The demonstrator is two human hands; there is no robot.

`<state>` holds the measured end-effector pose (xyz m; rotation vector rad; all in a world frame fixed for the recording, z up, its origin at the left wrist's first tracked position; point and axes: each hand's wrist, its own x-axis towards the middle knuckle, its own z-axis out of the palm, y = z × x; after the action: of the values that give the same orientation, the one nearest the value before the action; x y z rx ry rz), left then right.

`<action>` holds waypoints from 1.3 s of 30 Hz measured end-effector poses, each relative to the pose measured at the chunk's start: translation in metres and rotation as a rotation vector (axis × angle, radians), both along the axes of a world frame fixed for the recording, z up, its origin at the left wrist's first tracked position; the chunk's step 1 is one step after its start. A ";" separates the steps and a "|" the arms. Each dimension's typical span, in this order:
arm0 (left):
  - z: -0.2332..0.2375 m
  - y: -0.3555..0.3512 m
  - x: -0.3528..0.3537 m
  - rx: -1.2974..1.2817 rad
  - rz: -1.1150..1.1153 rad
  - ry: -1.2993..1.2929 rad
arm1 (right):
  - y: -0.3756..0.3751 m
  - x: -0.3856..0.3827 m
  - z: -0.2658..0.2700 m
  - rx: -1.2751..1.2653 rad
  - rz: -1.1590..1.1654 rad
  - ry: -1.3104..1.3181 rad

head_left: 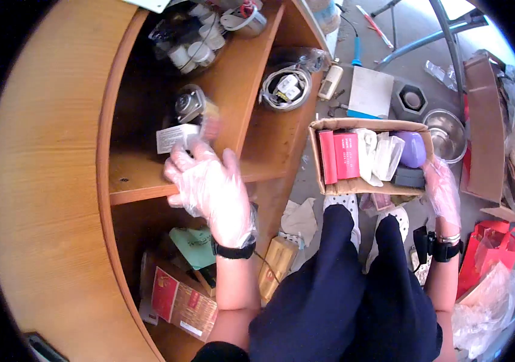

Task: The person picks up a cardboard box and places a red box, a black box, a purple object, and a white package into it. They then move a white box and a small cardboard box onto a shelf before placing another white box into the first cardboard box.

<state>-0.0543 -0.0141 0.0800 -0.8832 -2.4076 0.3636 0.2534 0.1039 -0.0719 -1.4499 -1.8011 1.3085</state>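
My left hand, in a clear plastic glove, reaches into the middle shelf of the wooden cabinet. Its fingers are spread beside a small white box; whether they touch it is unclear. Behind that box are a metal-topped item and a blurred reddish thing. My right hand, gloved too, grips the right end of an open cardboard box. Inside this box lie red boxes, white wrapped items, a purple object and a dark grey box.
Coiled white cable lies on the right shelf. Cups and jars fill the upper shelf, packages the lower one. On the floor are a metal bowl, a large carton, a red bag and metal stand legs.
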 end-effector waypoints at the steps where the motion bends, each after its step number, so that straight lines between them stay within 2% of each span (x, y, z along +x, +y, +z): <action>1: -0.004 -0.002 0.001 0.005 -0.052 0.031 | 0.001 0.009 -0.002 -0.119 -0.030 -0.025; 2: -0.006 -0.007 0.004 0.010 -0.098 0.062 | 0.001 0.014 -0.002 -0.239 -0.055 -0.048; 6: 0.007 -0.011 0.035 -0.054 -0.204 0.127 | -0.001 0.030 -0.014 -0.138 -0.042 -0.124; 8: 0.012 0.001 0.033 0.148 -0.415 -0.104 | -0.004 0.029 -0.013 -0.162 -0.071 -0.114; 12: -0.007 0.033 -0.021 0.036 -0.108 0.040 | -0.004 0.029 -0.024 -0.162 -0.101 -0.197; 16: -0.021 0.042 -0.057 0.055 -0.212 0.170 | -0.010 0.032 -0.059 -0.004 -0.086 -0.163; 18: -0.039 0.036 -0.083 0.371 -0.380 0.126 | -0.009 0.029 -0.046 -0.037 -0.077 -0.150; 20: -0.022 0.036 -0.067 0.290 -0.412 0.184 | -0.011 0.028 -0.047 -0.081 -0.065 -0.138; 22: -0.008 0.037 -0.051 0.012 -0.240 0.096 | -0.007 0.033 -0.062 -0.091 0.009 -0.204; 25: 0.002 0.025 -0.033 -0.010 -0.268 -0.044 | -0.008 0.034 -0.065 -0.195 -0.079 -0.144; 29: -0.006 0.016 -0.031 0.037 -0.305 -0.070 | -0.008 0.032 -0.062 -0.240 -0.091 -0.167; 31: -0.014 0.016 -0.035 0.071 -0.354 0.077 | -0.009 0.043 -0.080 0.059 0.080 -0.334; 32: -0.017 0.015 -0.041 0.052 -0.360 0.096 | -0.007 0.031 -0.062 -0.146 -0.041 -0.142; 35: -0.012 0.018 -0.034 0.004 -0.329 0.078 | -0.009 0.029 -0.052 -0.097 -0.031 -0.200; 38: -0.018 0.011 -0.033 0.039 -0.407 0.082 | -0.008 0.028 -0.055 -0.184 -0.024 -0.122; 39: -0.021 0.009 -0.032 0.039 -0.409 0.076 | -0.007 0.029 -0.063 -0.285 -0.103 0.008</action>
<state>-0.0862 -0.0054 0.0593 -1.2844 -2.0903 0.1875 0.2823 0.0966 -0.1350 -1.6573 -1.5594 1.5627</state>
